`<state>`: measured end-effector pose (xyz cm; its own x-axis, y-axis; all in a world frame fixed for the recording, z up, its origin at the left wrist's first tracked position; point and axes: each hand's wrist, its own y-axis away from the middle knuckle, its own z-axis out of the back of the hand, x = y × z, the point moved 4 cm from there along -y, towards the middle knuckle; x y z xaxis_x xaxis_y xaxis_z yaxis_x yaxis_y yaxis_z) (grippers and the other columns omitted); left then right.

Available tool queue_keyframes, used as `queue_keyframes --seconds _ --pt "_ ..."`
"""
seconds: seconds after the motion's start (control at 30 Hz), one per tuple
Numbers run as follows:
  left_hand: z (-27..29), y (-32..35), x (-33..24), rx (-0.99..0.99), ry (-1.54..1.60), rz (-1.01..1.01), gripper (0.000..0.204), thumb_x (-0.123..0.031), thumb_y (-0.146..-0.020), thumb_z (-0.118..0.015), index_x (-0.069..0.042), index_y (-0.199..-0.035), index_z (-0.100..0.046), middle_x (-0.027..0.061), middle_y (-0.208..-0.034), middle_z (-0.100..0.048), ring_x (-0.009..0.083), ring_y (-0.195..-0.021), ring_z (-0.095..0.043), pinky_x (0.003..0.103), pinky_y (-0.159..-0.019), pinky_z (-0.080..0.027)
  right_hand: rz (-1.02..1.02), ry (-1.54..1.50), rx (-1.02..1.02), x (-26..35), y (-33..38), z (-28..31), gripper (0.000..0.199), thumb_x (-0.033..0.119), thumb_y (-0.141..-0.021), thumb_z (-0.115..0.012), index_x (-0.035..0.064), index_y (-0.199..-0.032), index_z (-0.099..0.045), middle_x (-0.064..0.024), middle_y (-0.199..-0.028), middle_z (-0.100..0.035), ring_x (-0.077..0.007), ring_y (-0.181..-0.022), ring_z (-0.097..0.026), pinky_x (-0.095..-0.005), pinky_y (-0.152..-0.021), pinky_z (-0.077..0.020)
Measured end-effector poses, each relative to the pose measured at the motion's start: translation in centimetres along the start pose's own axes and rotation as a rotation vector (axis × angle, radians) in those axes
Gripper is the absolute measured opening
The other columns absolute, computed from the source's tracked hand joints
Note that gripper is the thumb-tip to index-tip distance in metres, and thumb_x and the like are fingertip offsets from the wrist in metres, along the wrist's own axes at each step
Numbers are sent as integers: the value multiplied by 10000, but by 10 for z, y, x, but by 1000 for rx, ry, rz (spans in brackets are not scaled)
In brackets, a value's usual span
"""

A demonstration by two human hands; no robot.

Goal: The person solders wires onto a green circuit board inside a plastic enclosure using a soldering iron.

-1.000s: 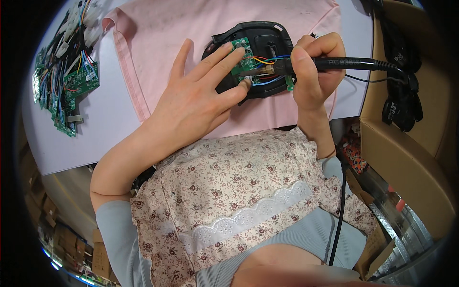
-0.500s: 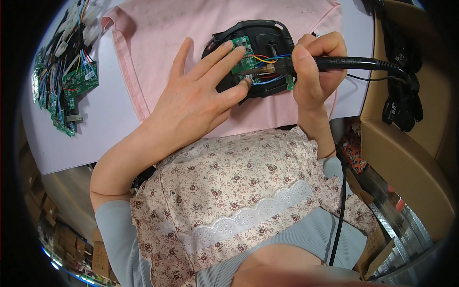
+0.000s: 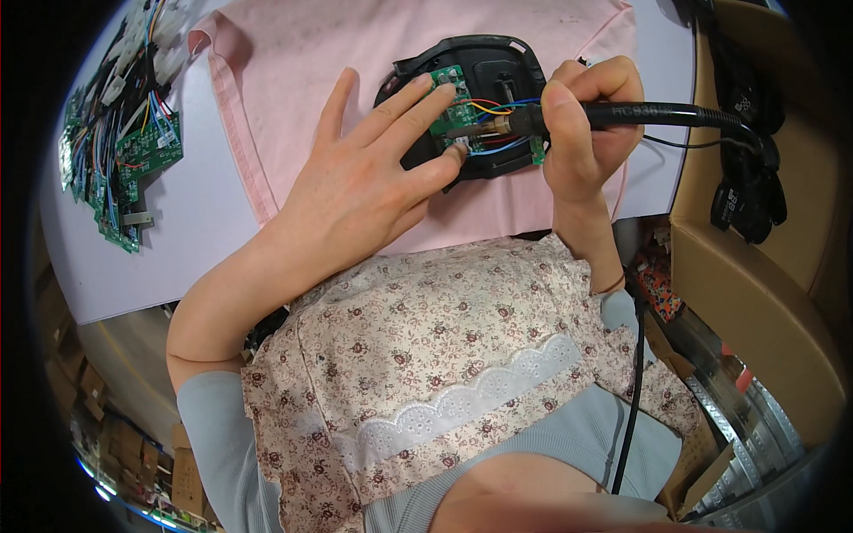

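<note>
Green circuit boards (image 3: 115, 160) with bundled coloured wires lie heaped at the far left of our white table (image 3: 195, 231). Right of them a pink cloth (image 3: 293, 98) is spread flat under the work. Our left hand (image 3: 355, 191) rests on that cloth, fingers spread and flat, fingertips pressing down a small green board (image 3: 451, 105). This board sits on a black plastic housing (image 3: 498, 62) at the cloth's middle, with yellow, blue and red wires running off its right edge. Our right hand (image 3: 582, 124) is curled tight around a black soldering iron (image 3: 622, 114), thumb on top, its metal tip touching the board just beside our left fingertips. Farther right, the iron's cable arcs toward a brown cardboard box (image 3: 755, 266) holding black parts.
</note>
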<state>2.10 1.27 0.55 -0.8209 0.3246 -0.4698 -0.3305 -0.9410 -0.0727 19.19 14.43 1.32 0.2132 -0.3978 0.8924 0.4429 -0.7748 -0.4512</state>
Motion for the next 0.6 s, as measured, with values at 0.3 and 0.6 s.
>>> queue_keyframes --seconds 0.3,0.6 --pt "-1 1 1 -17 2 -12 478 -156 -850 -785 -207 -1323 -731 147 -1670 -478 328 -1574 -429 684 -1303 -177 -20 -120 -75 -1 -2 8 220 -49 -949 -670 46 -931 -473 -24 -717 -554 -49 -603 -436 -238 -538 -335" --pt "2 -2 -1 -52 9 -27 407 -197 -904 -772 -193 -1309 -732 171 -1616 -528 342 -1540 -463 730 -1248 -234 61 442 -427 39 25 82 326 235 -1155 -585 -24 -1353 -574 -76 -789 -668 -62 -572 -496 -224 -538 -395"
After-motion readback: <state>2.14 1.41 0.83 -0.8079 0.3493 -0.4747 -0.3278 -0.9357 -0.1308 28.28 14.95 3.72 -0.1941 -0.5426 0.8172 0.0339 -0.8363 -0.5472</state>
